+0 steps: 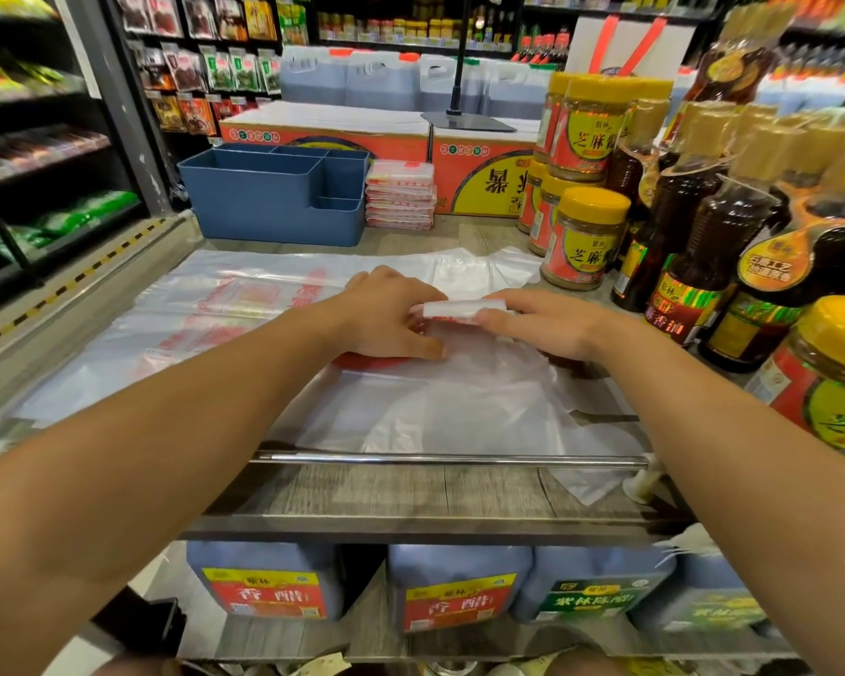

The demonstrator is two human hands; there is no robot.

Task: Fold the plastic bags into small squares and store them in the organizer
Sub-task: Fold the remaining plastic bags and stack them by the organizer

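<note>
Nearest, under the grey wood-look shelf top (411, 495), 3 big blue-grey plastic jugs w/ red & green labels (452, 587) stand side by side. A thin chrome rail (450, 459) runs along the shelf's near edge, crossing over the near part of a loose clear plastic bag (459, 412) that lies crumpled at centre. Both forearms reach over the rail. Left hand (391, 317) has its fingers curled down, thumb pressing the plastic flat; right hand (537, 324) lies just beside it w/ fingers fairly straight. Between them they pinch a small folded strip of white plastic bag w/ red print (454, 309), raised a bit above the rest of the bag. A wide flat clear plastic bag w/ red lettering (206, 314) is spread out to the left & far side, under the hands. Right side is crowded: yellow-lidded jars of sesame paste w/ red labels (584, 236) & dark brown sesame-oil bottles w/ gold caps (703, 226), stacked close to the right hand. Far left, a blue plastic organizer w/ several compartments (274, 192); touching its right side, a neat stack of folded white-and-red bag squares (400, 195). Behind, red-and-yellow cartons (333, 139) w/ a black stand base (464, 120) on top. Shop aisle beyond: dark shelves of packets, bottles, blurred
</note>
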